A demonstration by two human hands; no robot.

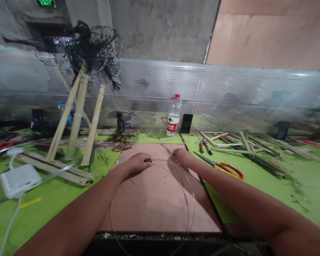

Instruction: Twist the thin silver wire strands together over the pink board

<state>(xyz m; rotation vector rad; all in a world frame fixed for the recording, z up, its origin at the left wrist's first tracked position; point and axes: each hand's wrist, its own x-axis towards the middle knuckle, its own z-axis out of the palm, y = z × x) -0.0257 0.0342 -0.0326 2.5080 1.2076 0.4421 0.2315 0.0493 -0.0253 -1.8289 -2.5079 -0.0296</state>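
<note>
Both hands are over a pinkish board (149, 199) with a thin wire (193, 209) between them, curving round in a large loop that hangs past the board's near edge. My left hand (138, 163) is closed on the wire, thumb and fingers pinched together. To its right, my right hand (181, 156) is also closed around the wire, fingertips partly hidden. Red-and-yellow-handled scissors (225, 168) lie just right of my right forearm, and small pliers (204, 145) rest beyond them.
A water bottle (174, 115) and a black phone-like slab (186, 123) stand behind the board. Bamboo poles (78, 117) holding a dark wire figure (85, 46) rise at left. A white adapter (20, 179) is at far left. Bamboo strips (245, 144) lie at right.
</note>
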